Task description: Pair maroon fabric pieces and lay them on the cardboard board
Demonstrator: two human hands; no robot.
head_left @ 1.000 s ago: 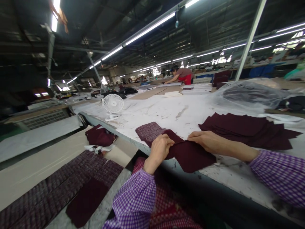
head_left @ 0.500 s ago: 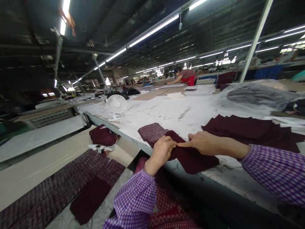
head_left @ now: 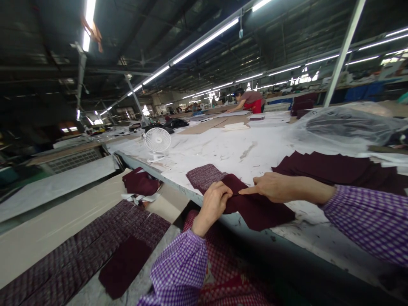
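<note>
A dark maroon fabric piece (head_left: 266,212) lies at the front edge of the white table, its near side reaching over the edge. My left hand (head_left: 213,204) is closed in a pinch on this fabric, with thumb and forefinger at a small fold. Pressing on the cloth just right of that pinch is the stretched forefinger of my right hand (head_left: 274,187); its other fingers are curled and its thumb stands apart. A speckled maroon-and-white fabric piece (head_left: 204,176) lies partly under the dark one, left of my hands. Cloth under my left fingers is hidden.
A fanned stack of maroon pieces (head_left: 331,170) lies right. A small white fan (head_left: 157,140) stands on the table (head_left: 207,146). Lower left, speckled pieces (head_left: 92,246) and a plain maroon piece (head_left: 126,267) lie on another surface. A plastic bag (head_left: 350,125) and a bending person (head_left: 253,102) are farther back.
My left fingertips have drawn slightly left, away from the right forefinger, so a small gap with a fold of cloth shows between them. The view has shifted a little.
</note>
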